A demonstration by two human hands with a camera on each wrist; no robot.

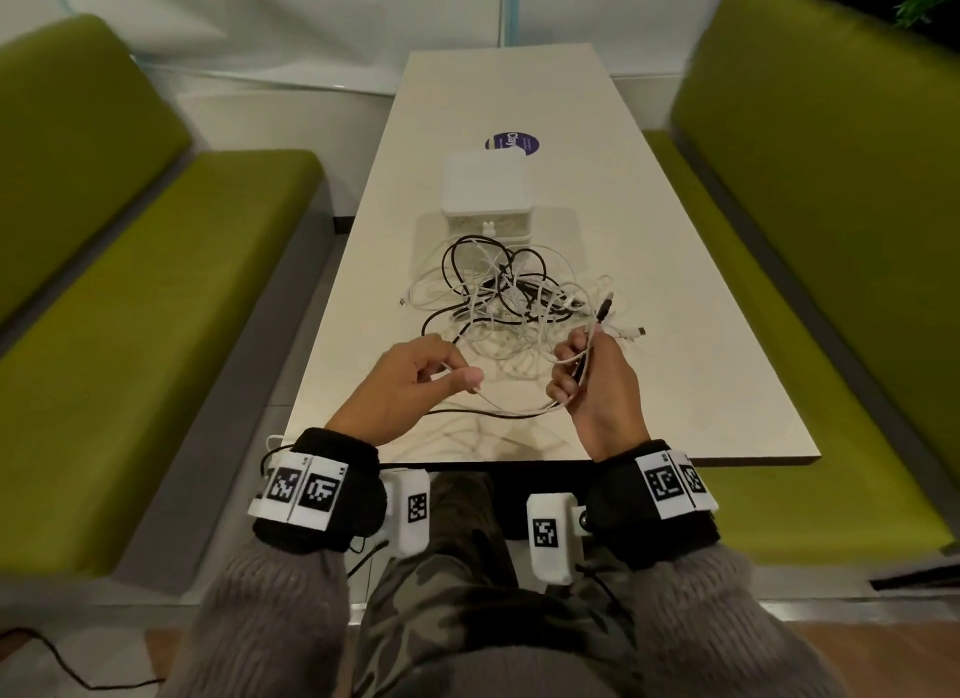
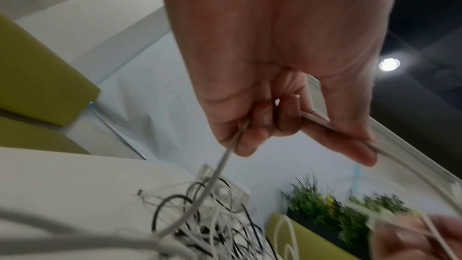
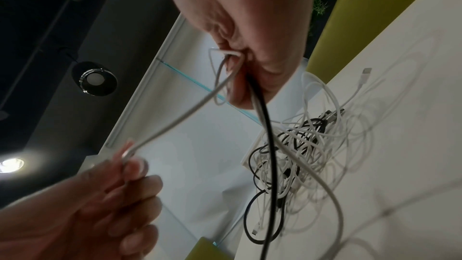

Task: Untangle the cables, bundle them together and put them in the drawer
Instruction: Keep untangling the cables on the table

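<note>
From my head, a long pale surface (image 1: 467, 126) runs away from me between two green benches (image 1: 156, 261), with a white wall behind. On it sits a small white drawer box (image 1: 485, 193), shut, partly covering a purple sticker (image 1: 511, 144), and just in front of it lies the tangle of cables (image 1: 511, 297), white and black. My left hand (image 1: 415, 385) pinches a white cable (image 1: 511, 411) between thumb and curled fingers; my right hand (image 1: 597, 380) is closed around white and black strands, their plugs sticking up. From my left wrist, the white cable (image 2: 220, 167) runs from my fingers (image 2: 247, 137) down to the heap, green plants (image 2: 337, 216) beyond. From my right wrist, a black cable (image 3: 268, 145) hangs from my fingers (image 3: 240, 90) over the surface (image 3: 400, 66), under a dark ceiling with round lights (image 3: 95, 78).
</note>
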